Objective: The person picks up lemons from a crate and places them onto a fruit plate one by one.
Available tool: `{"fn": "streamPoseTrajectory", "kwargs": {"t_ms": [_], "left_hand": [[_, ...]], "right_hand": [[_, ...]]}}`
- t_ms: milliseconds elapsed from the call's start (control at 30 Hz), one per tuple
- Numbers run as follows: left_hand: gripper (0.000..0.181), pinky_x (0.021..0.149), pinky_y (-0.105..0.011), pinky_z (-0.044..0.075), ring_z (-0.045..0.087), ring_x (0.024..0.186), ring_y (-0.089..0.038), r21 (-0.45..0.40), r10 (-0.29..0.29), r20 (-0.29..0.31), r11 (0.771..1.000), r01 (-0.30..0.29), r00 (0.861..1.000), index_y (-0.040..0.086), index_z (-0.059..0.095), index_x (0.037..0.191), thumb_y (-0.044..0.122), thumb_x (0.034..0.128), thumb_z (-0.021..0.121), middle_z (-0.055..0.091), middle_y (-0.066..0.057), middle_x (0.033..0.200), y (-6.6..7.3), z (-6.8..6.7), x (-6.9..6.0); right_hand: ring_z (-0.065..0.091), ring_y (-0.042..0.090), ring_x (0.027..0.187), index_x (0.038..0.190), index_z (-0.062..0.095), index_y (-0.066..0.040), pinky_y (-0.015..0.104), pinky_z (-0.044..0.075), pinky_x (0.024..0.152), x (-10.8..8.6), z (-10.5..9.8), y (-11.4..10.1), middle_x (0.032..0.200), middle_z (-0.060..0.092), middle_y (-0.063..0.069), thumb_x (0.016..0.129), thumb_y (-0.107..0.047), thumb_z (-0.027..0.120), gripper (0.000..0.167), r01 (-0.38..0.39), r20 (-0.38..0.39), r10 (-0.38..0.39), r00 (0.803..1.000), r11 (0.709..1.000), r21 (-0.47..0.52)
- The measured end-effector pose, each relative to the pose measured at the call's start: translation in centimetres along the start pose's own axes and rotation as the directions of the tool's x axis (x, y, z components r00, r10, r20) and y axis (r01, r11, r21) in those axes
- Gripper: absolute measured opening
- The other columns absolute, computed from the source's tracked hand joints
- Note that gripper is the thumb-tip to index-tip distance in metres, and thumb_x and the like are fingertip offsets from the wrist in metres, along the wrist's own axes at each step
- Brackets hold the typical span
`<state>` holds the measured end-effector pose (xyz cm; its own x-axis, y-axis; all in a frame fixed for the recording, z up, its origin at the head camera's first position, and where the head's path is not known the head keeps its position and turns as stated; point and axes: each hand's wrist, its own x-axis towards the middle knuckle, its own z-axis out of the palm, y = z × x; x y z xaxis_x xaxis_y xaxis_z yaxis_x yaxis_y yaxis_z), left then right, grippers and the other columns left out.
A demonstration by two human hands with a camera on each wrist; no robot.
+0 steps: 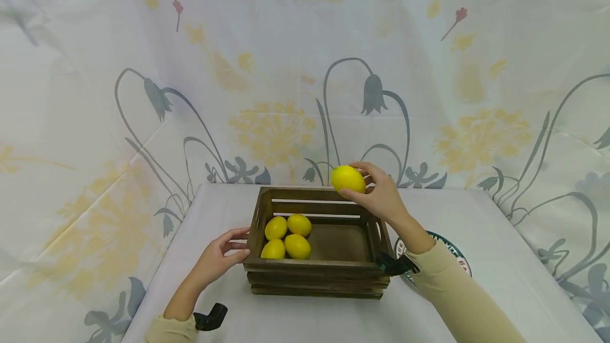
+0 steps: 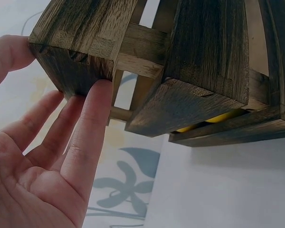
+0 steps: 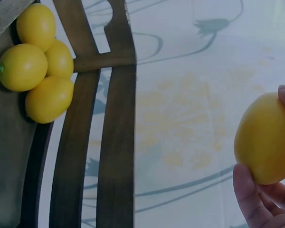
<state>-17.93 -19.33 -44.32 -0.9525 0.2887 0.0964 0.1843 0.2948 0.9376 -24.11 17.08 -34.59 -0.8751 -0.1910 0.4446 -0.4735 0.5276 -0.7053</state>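
Observation:
A dark brown slatted wooden crate (image 1: 316,266) stands on the white table, with several yellow lemons (image 1: 297,246) grouped in its left part; the same lemons (image 3: 22,67) show in the right wrist view. Above the crate's back right rim, my right hand (image 1: 378,192) holds another lemon (image 1: 348,179) between thumb and fingers. That lemon (image 3: 266,138) is partly cut off by the frame edge in the right wrist view. At the crate's left end, my left hand (image 1: 216,258) touches the wood with fairly straight fingers (image 2: 88,137), the fingertips resting against the end wall.
A round sign with a dark green rim (image 1: 445,240) lies on the table right of the crate, partly hidden by my right forearm. White table surface (image 1: 219,205) surrounds the crate. Behind hangs a flower-printed cloth (image 1: 286,68). Each wrist bears a black camera mount (image 1: 209,317).

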Motion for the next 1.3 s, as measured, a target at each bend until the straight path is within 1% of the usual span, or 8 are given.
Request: {"fn": "streamPoseTrajectory", "kwargs": {"t_ms": [133, 333, 567, 667, 800, 1067, 1167, 1300], "left_hand": [[0.051, 0.074, -0.027, 0.052, 0.054, 0.107, -0.035, -0.002, 0.003, 0.000, 1.000, -0.003, 1.000, 0.001, 0.047, 0.133, 0.012, 0.0869, 0.066, 0.051, -0.021, 0.124, -0.1, 0.0, 0.0], [0.051, 0.073, -0.027, 0.052, 0.054, 0.106, -0.035, -0.006, -0.003, 0.000, 1.000, 0.003, 1.000, 0.000, 0.047, 0.133, 0.012, 0.0867, 0.066, 0.051, -0.022, 0.124, -0.1, -0.1, -0.2], [0.051, 0.073, -0.028, 0.052, 0.054, 0.106, -0.035, -0.013, -0.003, 0.000, 1.000, 0.003, 1.000, 0.000, 0.047, 0.133, 0.012, 0.0865, 0.066, 0.051, -0.022, 0.124, 0.0, -0.2, -0.3], [0.051, 0.073, -0.028, 0.052, 0.054, 0.106, -0.035, -0.012, 0.004, -0.003, 1.000, -0.004, 1.000, 0.000, 0.047, 0.133, 0.011, 0.0866, 0.066, 0.051, -0.022, 0.124, 0.0, -0.2, -0.2], [0.051, 0.074, -0.027, 0.052, 0.054, 0.106, -0.035, -0.012, 0.004, -0.008, 1.000, -0.004, 1.000, 0.000, 0.047, 0.133, 0.011, 0.0865, 0.066, 0.051, -0.022, 0.125, 0.0, -0.3, -0.2], [0.051, 0.074, -0.027, 0.052, 0.054, 0.107, -0.035, -0.007, -0.006, -0.010, 1.000, 0.006, 1.000, 0.001, 0.047, 0.133, 0.012, 0.0865, 0.066, 0.051, -0.021, 0.125, -0.2, -0.1, -0.1], [0.051, 0.073, -0.027, 0.052, 0.054, 0.107, -0.035, -0.007, 0.000, -0.007, 1.000, 0.000, 1.000, 0.001, 0.047, 0.133, 0.012, 0.0867, 0.066, 0.050, -0.021, 0.125, -0.2, -0.1, 0.0], [0.051, 0.073, -0.027, 0.052, 0.054, 0.106, -0.035, -0.009, 0.009, -0.003, 1.000, -0.009, 1.000, 0.000, 0.047, 0.133, 0.012, 0.0870, 0.066, 0.050, -0.022, 0.125, -0.1, -0.1, 0.0]], "right_hand": [[0.053, 0.022, 0.080, 0.122, 0.056, -0.009, 0.033, 0.049, 0.066, -0.7, -0.7, 0.2, 0.103, 0.057, 0.011, 0.074, -0.020, 0.079, 0.055, 0.014, -0.028, -0.013, 1.000, 1.000, 0.008], [0.052, 0.021, 0.078, 0.122, 0.057, -0.006, 0.024, 0.049, 0.064, -1.7, -1.4, 1.2, 0.104, 0.058, 0.011, 0.074, -0.017, 0.078, 0.053, 0.018, -0.058, -0.018, 0.998, 1.000, -0.004], [0.053, 0.021, 0.079, 0.122, 0.056, -0.006, 0.027, 0.051, 0.064, -2.9, -2.3, 2.1, 0.102, 0.058, 0.013, 0.073, -0.015, 0.079, 0.055, 0.001, -0.105, -0.006, 0.994, 0.999, -0.051], [0.053, 0.022, 0.078, 0.122, 0.056, -0.005, 0.025, 0.050, 0.065, -3.3, -2.7, 2.5, 0.102, 0.058, 0.014, 0.073, -0.014, 0.079, 0.055, -0.003, -0.124, -0.006, 0.992, 0.997, -0.073], [0.053, 0.022, 0.078, 0.122, 0.056, -0.004, 0.018, 0.048, 0.065, -4.1, -3.1, 3.0, 0.102, 0.058, 0.014, 0.074, -0.014, 0.078, 0.054, -0.022, -0.136, 0.010, 0.991, 0.996, -0.083], [0.052, 0.023, 0.078, 0.122, 0.057, -0.004, 0.015, 0.046, 0.065, -5.8, -4.0, 4.1, 0.102, 0.056, 0.015, 0.074, -0.016, 0.079, 0.054, -0.081, -0.176, 0.060, 0.983, 0.990, -0.114], [0.052, 0.023, 0.078, 0.122, 0.057, -0.004, 0.017, 0.046, 0.064, -6.3, -4.4, 4.8, 0.103, 0.057, 0.016, 0.075, -0.017, 0.078, 0.054, -0.108, -0.191, 0.080, 0.978, 0.984, -0.142], [0.051, 0.023, 0.077, 0.122, 0.056, -0.005, 0.023, 0.046, 0.058, -6.9, -4.8, 5.8, 0.101, 0.057, 0.015, 0.075, -0.019, 0.078, 0.054, -0.145, -0.209, 0.110, 0.972, 0.976, -0.162]]}}
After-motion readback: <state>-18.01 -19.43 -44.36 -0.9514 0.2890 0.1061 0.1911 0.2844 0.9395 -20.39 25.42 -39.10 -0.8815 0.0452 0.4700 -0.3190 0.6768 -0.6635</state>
